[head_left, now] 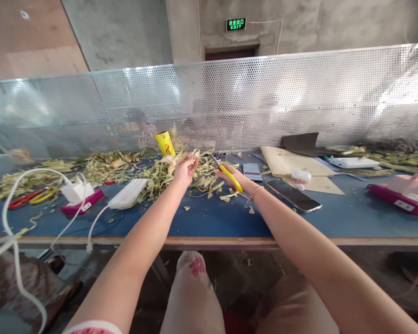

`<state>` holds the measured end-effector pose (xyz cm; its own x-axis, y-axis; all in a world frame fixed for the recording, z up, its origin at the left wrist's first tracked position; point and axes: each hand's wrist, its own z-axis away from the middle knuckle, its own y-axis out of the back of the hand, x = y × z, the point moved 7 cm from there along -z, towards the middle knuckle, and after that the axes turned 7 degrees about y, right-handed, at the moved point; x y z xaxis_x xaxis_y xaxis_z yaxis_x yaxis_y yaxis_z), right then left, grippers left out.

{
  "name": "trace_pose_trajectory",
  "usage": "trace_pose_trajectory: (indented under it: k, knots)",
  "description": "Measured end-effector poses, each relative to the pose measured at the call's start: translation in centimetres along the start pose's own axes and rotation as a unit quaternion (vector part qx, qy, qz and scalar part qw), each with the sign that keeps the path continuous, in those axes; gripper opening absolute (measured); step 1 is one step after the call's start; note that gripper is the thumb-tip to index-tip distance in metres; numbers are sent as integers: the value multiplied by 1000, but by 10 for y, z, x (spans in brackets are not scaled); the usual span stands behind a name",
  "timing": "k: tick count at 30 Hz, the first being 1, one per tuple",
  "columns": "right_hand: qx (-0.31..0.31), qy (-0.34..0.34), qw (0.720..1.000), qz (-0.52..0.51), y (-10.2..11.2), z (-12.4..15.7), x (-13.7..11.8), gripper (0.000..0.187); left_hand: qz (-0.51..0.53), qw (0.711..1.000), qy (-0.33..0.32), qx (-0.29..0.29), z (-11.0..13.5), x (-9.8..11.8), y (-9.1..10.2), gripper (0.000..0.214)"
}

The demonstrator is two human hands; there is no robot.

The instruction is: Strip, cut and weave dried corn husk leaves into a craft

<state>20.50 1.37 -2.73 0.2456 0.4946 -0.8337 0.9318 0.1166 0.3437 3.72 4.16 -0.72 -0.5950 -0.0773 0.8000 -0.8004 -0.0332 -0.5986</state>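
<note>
My left hand (185, 169) is closed in a pinch over a loose heap of dried plant strips (160, 174). A pale leafy scrap (195, 154) shows at its fingertips. To the right, my right hand (228, 175) is wrapped round yellow-handled snips (232, 178). Their narrow metal blade end points up and left toward my left hand, a short gap apart. Whether the blades are open cannot be made out. Trimmed strips (209, 183) lie on the blue table (209, 222) between and below both hands.
A yellow cardboard tube (165, 144) stands behind the heap. A phone (294, 195), earbud case (300, 176) and brown paper (292, 162) lie right. A white power bank (128, 194), magenta power strip (81, 202), cables and red scissors (25, 199) lie left. Perforated metal panel (209, 102) behind.
</note>
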Motion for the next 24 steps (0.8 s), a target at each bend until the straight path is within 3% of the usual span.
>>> trace_pose_trajectory:
  k: [5,12,24]
  knots:
    - [-9,28,998,53,-2,-3,2,37,-28,1000,-10,-1,-4,-1,1,10]
    - [-8,15,996,83,-9,0,0,38,-86,996,-18,-2,-3,-4,1,14]
    - [22,-6,980,199,-1,1,-11,18,-155,979,-46,-123,10,-13,-23,13]
